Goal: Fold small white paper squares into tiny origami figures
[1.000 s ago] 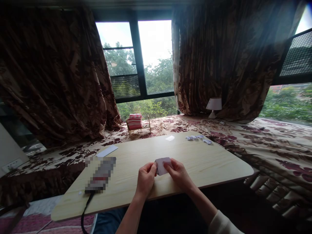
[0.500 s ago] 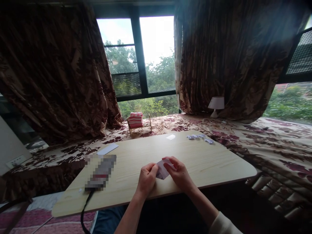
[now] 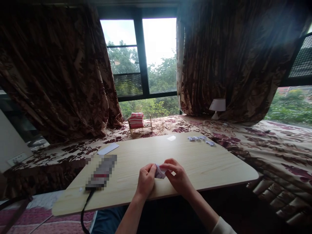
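Observation:
A small sheet of pale, partly folded paper [image 3: 160,173] is held above the near edge of the table, between my two hands. My left hand [image 3: 145,179] is closed, pinching the paper's left side with thumb and forefinger. On the other side, the fingertips of my right hand [image 3: 177,177] press on the upper right edge of the paper, which hides part of the fold. Which way the crease runs is too small to make out.
The wooden table [image 3: 136,152] bears several crumpled or folded white papers [image 3: 197,138], a flat white piece [image 3: 171,138], a white paper strip [image 3: 108,149] and a blurred-out device [image 3: 101,172] with a black cable. Beyond stand striped cloths [image 3: 136,120] and a lamp [image 3: 217,105].
The paper looks smaller and more folded over than before. My right hand's fingers have shifted inward along its upper edge, and the whole view has moved slightly.

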### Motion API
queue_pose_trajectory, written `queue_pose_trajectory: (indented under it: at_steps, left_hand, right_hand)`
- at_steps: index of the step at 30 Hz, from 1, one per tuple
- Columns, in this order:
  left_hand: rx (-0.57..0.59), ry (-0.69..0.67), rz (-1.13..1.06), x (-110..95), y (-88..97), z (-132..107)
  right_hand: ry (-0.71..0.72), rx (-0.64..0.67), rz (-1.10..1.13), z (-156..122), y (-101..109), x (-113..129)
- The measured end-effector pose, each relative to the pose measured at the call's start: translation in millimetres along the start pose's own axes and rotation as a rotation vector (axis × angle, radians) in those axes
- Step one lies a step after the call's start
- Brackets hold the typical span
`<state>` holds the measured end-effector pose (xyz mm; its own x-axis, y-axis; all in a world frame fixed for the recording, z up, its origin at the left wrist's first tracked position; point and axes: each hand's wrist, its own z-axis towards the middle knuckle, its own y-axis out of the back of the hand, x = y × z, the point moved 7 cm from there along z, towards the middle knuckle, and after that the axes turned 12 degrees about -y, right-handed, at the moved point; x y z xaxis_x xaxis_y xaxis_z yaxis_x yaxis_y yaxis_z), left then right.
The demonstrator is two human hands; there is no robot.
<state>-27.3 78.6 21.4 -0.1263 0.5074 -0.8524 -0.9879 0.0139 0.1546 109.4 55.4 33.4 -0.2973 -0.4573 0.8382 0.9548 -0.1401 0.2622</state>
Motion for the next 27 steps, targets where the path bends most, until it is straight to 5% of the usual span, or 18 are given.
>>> queue_pose_trajectory:
  at_steps: [15, 27]
  left_hand:
    - [-0.037, 0.026, -0.053, 5.0, 0.9, -1.3]
    - [0.18, 0.067, -0.102, 3.1, -13.6, 0.7]
  right_hand:
    - [0.063, -0.02, -0.065, 0.9, 0.0, -0.4]
    - [0.024, -0.064, 0.032, 0.4, 7.0, -5.5]
